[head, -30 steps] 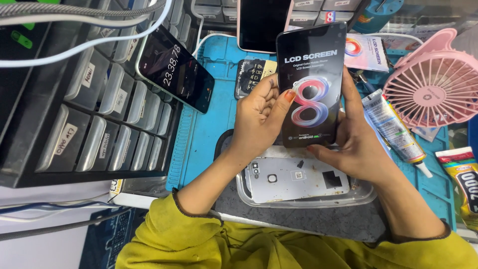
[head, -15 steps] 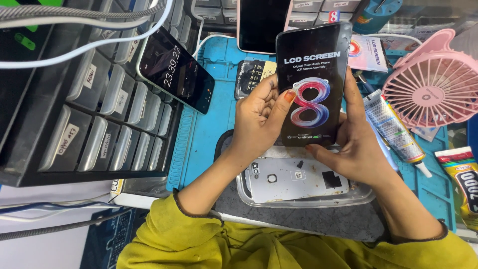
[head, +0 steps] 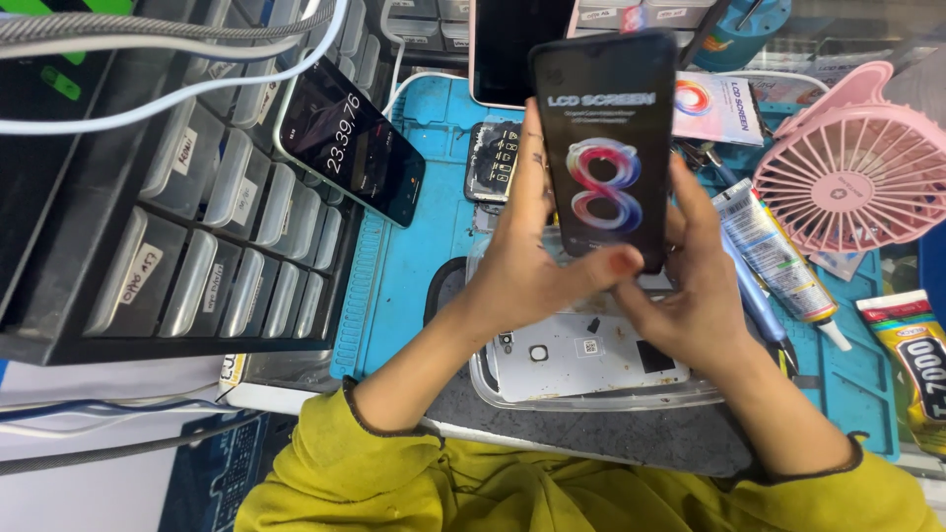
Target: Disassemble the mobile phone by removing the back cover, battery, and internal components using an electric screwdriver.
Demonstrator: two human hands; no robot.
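Here we hold a black phone screen (head: 609,148) upright in front of us with both hands, its printed face with a swirling coloured figure turned toward us. Our left hand (head: 527,266) grips it from the left side and below, the thumb with a red nail pressed across the lower edge, the fingers (head: 537,158) curled up along the left rim. Our right hand (head: 695,296) steadies it from the right, its fingers closed narrow against the right edge and the back. The screen is lifted clear of the counter, above a clear plastic tray (head: 601,399) in which a white phone back (head: 581,355) lies flat.

The tray sits on a dark pad over a blue work mat (head: 414,266). On the mat, just beyond our left hand, lies a small phone part with exposed innards (head: 491,163). To the left, a phone showing a timer (head: 350,143) leans against a black cabinet of small drawers (head: 177,217). Another dark phone (head: 503,49) stands behind the screen. To the right we see a pink fan (head: 852,163), a white glue tube (head: 774,251) beside our right hand, and a yellow glue tube (head: 916,360) at the far edge. Our sleeves (head: 394,473) are mustard yellow.
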